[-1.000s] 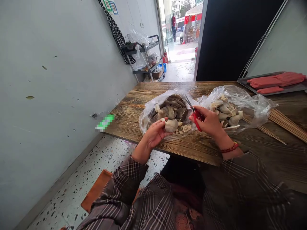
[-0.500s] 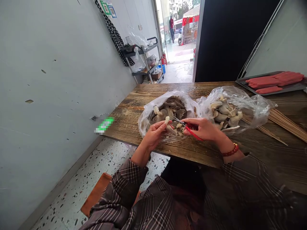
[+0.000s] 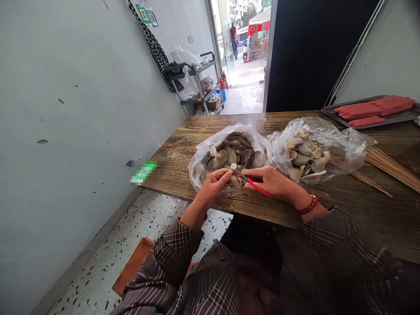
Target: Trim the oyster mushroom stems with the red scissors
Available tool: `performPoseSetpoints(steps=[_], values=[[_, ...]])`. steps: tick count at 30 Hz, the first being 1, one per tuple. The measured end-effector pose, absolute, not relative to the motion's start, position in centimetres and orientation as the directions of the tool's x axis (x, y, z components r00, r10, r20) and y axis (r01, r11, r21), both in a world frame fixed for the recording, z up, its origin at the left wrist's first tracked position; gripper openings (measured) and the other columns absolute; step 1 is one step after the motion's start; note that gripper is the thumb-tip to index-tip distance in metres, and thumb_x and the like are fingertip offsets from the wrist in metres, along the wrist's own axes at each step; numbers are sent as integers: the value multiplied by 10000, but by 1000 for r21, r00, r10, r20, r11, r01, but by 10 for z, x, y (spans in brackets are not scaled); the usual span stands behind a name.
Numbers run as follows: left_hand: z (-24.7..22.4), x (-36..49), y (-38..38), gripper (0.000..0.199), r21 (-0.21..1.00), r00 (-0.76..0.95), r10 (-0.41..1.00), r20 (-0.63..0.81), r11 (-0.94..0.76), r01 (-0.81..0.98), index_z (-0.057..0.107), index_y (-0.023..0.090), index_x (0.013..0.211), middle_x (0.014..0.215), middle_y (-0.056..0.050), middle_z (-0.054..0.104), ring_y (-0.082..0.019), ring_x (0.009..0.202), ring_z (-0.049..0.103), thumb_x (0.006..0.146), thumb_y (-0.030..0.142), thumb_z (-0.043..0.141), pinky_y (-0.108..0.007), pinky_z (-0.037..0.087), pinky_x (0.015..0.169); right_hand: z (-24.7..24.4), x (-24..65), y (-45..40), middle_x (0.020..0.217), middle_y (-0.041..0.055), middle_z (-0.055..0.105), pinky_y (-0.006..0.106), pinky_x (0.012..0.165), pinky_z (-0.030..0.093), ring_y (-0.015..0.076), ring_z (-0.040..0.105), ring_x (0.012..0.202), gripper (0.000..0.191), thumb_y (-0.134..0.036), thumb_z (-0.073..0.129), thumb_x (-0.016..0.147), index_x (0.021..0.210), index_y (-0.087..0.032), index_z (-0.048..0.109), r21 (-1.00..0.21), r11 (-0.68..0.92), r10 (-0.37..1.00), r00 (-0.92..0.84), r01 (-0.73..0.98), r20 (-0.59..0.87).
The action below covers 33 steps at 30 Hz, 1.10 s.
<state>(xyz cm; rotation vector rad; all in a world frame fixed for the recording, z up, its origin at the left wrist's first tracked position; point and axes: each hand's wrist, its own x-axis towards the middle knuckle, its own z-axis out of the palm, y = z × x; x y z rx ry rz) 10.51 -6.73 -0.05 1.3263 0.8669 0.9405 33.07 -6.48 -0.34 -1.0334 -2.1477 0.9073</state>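
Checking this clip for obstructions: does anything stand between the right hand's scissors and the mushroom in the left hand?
Nothing visible does. The red-handled scissors in the right hand have their blades right at the pale mushroom stem held by the left hand.

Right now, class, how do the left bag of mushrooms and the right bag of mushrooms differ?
The left bag shows mostly dark, brownish mushrooms; the right bag shows mostly paler, cream-grey ones. The left bag's plastic rings its mushrooms fairly closely, while the right bag's trails off sideways and, in this view, overlaps thin sticks. Both are clear plastic bags, open, lying on the wooden table.
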Motion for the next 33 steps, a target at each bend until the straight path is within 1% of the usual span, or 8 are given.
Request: performPoseSetpoints(steps=[7,11,15,19,22,27,30,33], values=[[-3,100,-67,399,999,349,937,-31,42,-25,771,139,936,811,-57,760,-138,720,651,821,521,764,-252,497,717,-5,332,-63,634,-31,592,240,566,366,117,477,608,329,-473,641,869,865,-169,768,-818,458,799,-564,348,207],[-2,101,-68,398,987,320,946,-50,97,-131,762,146,985,952,-83,770,-162,827,683,801,497,790,-275,519,787,-12,334,-57,642,-24,630,251,538,398,122,510,563,361,-482,684,834,1023,-184,764,-861,406,881,-381,305,281],[8,111,-69,322,958,355,934,-48,143,-247,733,158,951,999,-91,753,-201,964,693,800,434,799,-335,523,907,-16,336,-52,717,2,693,270,555,484,139,596,583,464,-504,681,839,1190,-200,687,-945,300,927,-272,129,257],[19,124,-69,189,960,328,940,94,2,-280,760,181,891,1070,-83,732,-232,1115,639,818,356,756,-346,484,986,-13,335,-51,831,19,724,305,702,552,160,671,736,452,-442,753,789,1160,-209,643,-958,283,937,-223,37,268],[24,134,-70,183,957,354,920,170,-68,-282,787,188,878,1294,-91,679,-288,1286,561,833,355,728,-377,444,1069,-8,334,-53,935,43,749,347,810,569,177,694,838,462,-407,775,776,1165,-216,616,-963,267,933,-238,-41,269],[24,148,-70,178,934,409,893,189,-36,-355,803,226,920,1502,-39,563,-306,1449,441,838,375,751,-402,386,1164,-3,334,-59,957,42,733,326,773,570,173,689,840,475,-410,776,777,1180,-216,615,-965,226,926,-277,-133,255],[18,154,-67,231,942,379,906,190,-59,-331,799,248,1015,1458,-38,605,-276,1433,460,829,382,772,-366,379,1158,-1,334,-60,897,21,712,311,745,557,164,668,800,482,-401,780,765,1181,-222,613,-969,217,931,-274,-120,243],[12,155,-64,343,961,312,940,138,-51,-271,765,251,1105,1273,-49,703,-233,1238,598,814,430,787,-343,439,1059,-4,333,-56,861,4,695,306,720,538,156,644,761,503,-403,792,738,1167,-226,597,-964,246,946,-192,-103,262]])
